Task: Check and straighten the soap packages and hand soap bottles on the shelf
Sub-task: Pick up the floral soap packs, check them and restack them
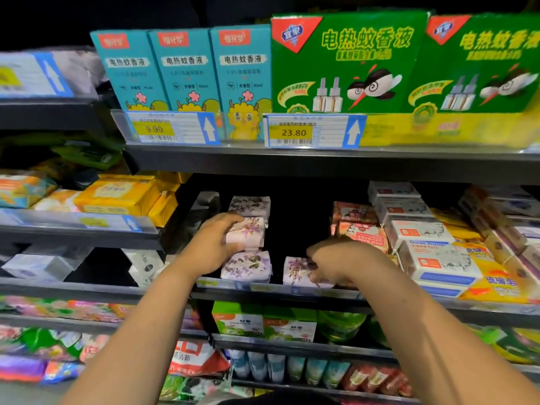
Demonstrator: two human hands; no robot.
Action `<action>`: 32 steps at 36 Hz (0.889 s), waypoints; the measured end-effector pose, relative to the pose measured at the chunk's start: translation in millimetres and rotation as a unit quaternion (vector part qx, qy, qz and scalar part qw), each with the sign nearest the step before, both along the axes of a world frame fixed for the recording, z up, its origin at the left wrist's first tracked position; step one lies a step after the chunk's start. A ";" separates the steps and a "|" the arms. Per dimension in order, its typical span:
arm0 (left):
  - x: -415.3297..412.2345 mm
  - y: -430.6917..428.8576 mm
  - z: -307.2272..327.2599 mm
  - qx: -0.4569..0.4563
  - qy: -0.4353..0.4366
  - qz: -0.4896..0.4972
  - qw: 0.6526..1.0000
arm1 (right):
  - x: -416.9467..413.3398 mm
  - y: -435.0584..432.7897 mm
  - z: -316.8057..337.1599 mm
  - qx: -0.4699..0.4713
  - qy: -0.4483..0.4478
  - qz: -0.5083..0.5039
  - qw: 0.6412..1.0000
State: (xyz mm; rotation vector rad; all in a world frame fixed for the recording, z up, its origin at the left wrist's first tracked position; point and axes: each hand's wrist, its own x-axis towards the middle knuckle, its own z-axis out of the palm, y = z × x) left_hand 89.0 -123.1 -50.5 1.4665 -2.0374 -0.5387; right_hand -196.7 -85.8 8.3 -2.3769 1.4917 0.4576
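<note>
Floral lavender soap packages lie on the middle shelf (277, 293). My left hand (210, 244) grips the second package (248, 232) of a stack; another package (249, 204) lies behind it and one (247, 266) below at the shelf front. My right hand (339, 263) holds a single lavender package (295, 271) lying at the shelf's front edge, fingers curled over its right end. A dark gap separates the two.
White goat soap boxes (438, 264) and pink soap boxes (362, 232) are stacked right of my right hand. Mosquito liquid boxes (344, 62) fill the shelf above. Yellow packs (117, 194) sit to the left, more goods on lower shelves.
</note>
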 end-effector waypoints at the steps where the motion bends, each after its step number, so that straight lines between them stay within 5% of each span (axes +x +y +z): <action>1: -0.7 1.7 -0.6 -0.015 -0.008 0.012 1.000 | 0.5 0.1 1.0 0.000 0.004 0.003 1.000; 19: -16.4 41.0 -8.0 -0.083 -0.031 0.111 0.990 | 1.5 -0.1 14.9 0.001 -0.068 -0.043 0.997; 26: -35.2 47.4 -1.0 -0.179 -0.063 0.050 0.980 | -5.6 -1.4 21.7 0.001 -0.179 -0.088 0.980; 32: -60.5 50.1 6.6 -0.156 -0.003 -0.004 0.988 | -29.7 7.0 16.1 -0.031 -0.340 -0.159 0.926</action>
